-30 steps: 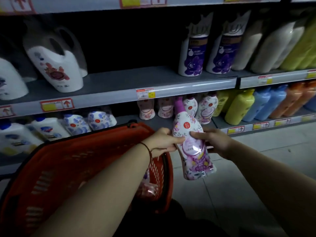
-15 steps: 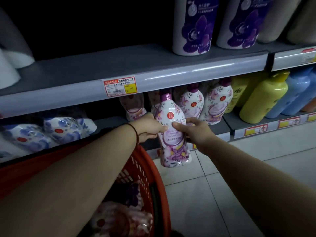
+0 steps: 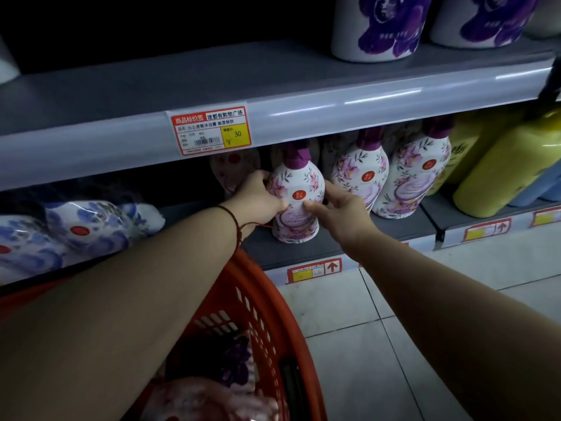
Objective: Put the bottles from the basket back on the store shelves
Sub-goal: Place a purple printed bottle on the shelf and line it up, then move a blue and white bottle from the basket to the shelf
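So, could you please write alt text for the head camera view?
Both hands, left hand and right hand, hold a floral bottle upright on the lower shelf, beside matching bottles. An orange basket hangs below.

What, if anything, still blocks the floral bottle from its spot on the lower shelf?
Nothing visible does. The floral bottle, held between the left hand and right hand, already appears to stand on the lower shelf, in the open slot left of two matching bottles.
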Available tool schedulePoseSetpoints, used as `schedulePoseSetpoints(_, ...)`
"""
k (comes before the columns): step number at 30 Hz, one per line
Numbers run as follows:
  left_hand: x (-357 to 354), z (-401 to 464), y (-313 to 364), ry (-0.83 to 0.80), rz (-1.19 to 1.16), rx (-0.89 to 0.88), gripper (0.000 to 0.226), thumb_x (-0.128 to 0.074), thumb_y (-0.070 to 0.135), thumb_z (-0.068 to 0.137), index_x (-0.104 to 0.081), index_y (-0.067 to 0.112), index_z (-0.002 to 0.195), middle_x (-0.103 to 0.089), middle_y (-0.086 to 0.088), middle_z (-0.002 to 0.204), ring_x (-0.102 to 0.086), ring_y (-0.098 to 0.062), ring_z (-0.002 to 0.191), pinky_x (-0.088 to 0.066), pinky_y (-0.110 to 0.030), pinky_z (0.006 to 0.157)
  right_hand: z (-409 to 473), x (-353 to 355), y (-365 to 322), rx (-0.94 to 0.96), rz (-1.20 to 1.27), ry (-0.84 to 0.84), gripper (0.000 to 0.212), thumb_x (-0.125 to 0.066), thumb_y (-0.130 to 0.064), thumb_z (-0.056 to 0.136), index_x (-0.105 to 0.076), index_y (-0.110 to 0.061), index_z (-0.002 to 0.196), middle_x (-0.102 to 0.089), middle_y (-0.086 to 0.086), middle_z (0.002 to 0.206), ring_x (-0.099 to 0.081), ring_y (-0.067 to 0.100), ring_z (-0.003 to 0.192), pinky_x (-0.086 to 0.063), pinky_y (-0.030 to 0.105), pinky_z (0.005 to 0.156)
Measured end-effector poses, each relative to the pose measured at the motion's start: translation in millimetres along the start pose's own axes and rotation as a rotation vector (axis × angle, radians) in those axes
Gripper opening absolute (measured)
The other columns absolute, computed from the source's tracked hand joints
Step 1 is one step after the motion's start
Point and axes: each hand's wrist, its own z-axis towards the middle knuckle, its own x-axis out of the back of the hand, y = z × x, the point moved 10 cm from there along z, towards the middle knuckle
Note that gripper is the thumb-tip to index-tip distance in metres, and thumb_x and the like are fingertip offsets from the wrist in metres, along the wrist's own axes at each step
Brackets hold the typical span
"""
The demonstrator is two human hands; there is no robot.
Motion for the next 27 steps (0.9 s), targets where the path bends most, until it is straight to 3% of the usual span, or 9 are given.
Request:
schedulePoseSetpoints(4, 0, 0, 1, 0.0, 0.002, -0.007, 0.042, -0.061, -0.007, 0.082, -0.054, -0.002, 0.122, -0.062, -0.022, 0.12, -0.059, -0.027, 0.11, -0.048, -0.036, 0.096, 4, -2, -2, 0.018, -0.052, 0.021, 0.04, -0.067, -0.005, 0.085, -0.06, -0.013, 0.123, -0.07, 0.006, 0.114, -0.066, 0.019, 0.105, -0.053, 0.042, 0.094)
schedulePoseSetpoints(8, -8, -3, -2, -0.079, -0.097, 0.056, 0.043, -0.052, -0.003, 0.092, -0.05, 0.009, 0.132, -0.063, -0.015, 0.094, -0.055, -0.021, 0.074, -0.047, -0.021, 0.061, 10, 2, -3, 0.024, -0.074, 0.077, 0.037, -0.072, -0.005, 0.079, -0.065, -0.016, 0.114, -0.072, 0.004, 0.107, -0.068, 0.02, 0.101, -0.054, 0.044, 0.093)
schedulePoseSetpoints(9, -10, -4, -4, -0.097, -0.125, 0.085, 0.045, -0.05, -0.003, 0.093, -0.048, 0.012, 0.135, -0.062, -0.013, 0.093, -0.055, -0.022, 0.075, -0.048, -0.023, 0.062, 10, 2, -2, 0.023, -0.079, 0.083, 0.037, -0.072, -0.006, 0.079, -0.065, -0.017, 0.113, -0.072, 0.003, 0.107, -0.068, 0.02, 0.102, -0.054, 0.045, 0.093)
schedulePoseSetpoints(12, -15, -3, -6, -0.129, -0.104, 0.102, 0.051, -0.051, -0.005, 0.091, -0.043, 0.014, 0.138, -0.059, -0.014, 0.122, -0.057, -0.026, 0.111, -0.048, -0.034, 0.092, 11, 2, 1, 0.016, -0.132, 0.106, 0.039, -0.073, -0.009, 0.076, -0.064, -0.021, 0.112, -0.072, 0.001, 0.107, -0.067, 0.02, 0.102, -0.053, 0.045, 0.092)
schedulePoseSetpoints(13, -14, -3, -6, -0.125, -0.073, 0.101, 0.051, -0.054, -0.004, 0.089, -0.044, 0.012, 0.136, -0.058, -0.014, 0.125, -0.056, -0.028, 0.116, -0.047, -0.034, 0.093, 10, 2, 1, 0.015, -0.17, 0.124, 0.038, -0.074, -0.011, 0.075, -0.064, -0.02, 0.11, -0.072, 0.001, 0.105, -0.067, 0.02, 0.101, -0.053, 0.045, 0.092)
schedulePoseSetpoints(15, -7, -5, -4, -0.079, 0.02, 0.076, 0.039, -0.061, 0.005, 0.082, -0.056, 0.007, 0.12, -0.062, -0.016, 0.12, -0.058, -0.032, 0.114, -0.047, -0.031, 0.085, 5, 5, -6, 0.015, -0.262, 0.19, 0.033, -0.074, -0.014, 0.074, -0.062, -0.016, 0.104, -0.072, 0.002, 0.102, -0.067, 0.022, 0.098, -0.053, 0.046, 0.091)
schedulePoseSetpoints(18, 14, -21, 18, 0.007, 0.3, -0.072, 0.033, -0.061, 0.027, 0.074, -0.066, 0.005, 0.097, -0.069, -0.014, 0.104, -0.064, -0.028, 0.101, -0.052, -0.036, 0.089, -17, 10, -28, 0.017, -0.415, 0.308, 0.032, -0.069, -0.016, 0.081, -0.057, -0.011, 0.111, -0.068, 0.009, 0.106, -0.063, 0.027, 0.099, -0.051, 0.038, 0.088)
schedulePoseSetpoints(22, 55, -81, 56, 0.168, 0.666, -0.279, 0.028, -0.061, 0.032, 0.085, -0.068, 0.02, 0.109, -0.07, -0.004, 0.111, -0.064, -0.024, 0.106, -0.053, -0.036, 0.09, -60, -8, -69, 0.157, -0.625, 0.261, 0.035, -0.061, -0.016, 0.088, -0.055, -0.008, 0.122, -0.064, 0.01, 0.114, -0.061, 0.029, 0.102, -0.048, 0.035, 0.086)
schedulePoseSetpoints(27, 104, -169, 53, 0.253, 0.933, -0.323, 0.024, -0.054, 0.041, 0.087, -0.064, 0.027, 0.103, -0.066, 0.003, 0.106, -0.062, -0.022, 0.103, -0.054, -0.037, 0.082, -120, -69, -120, 0.368, -0.873, 0.084, 0.028, -0.057, -0.013, 0.086, -0.059, -0.005, 0.113, -0.063, 0.018, 0.108, -0.056, 0.036, 0.102, -0.046, 0.04, 0.083)
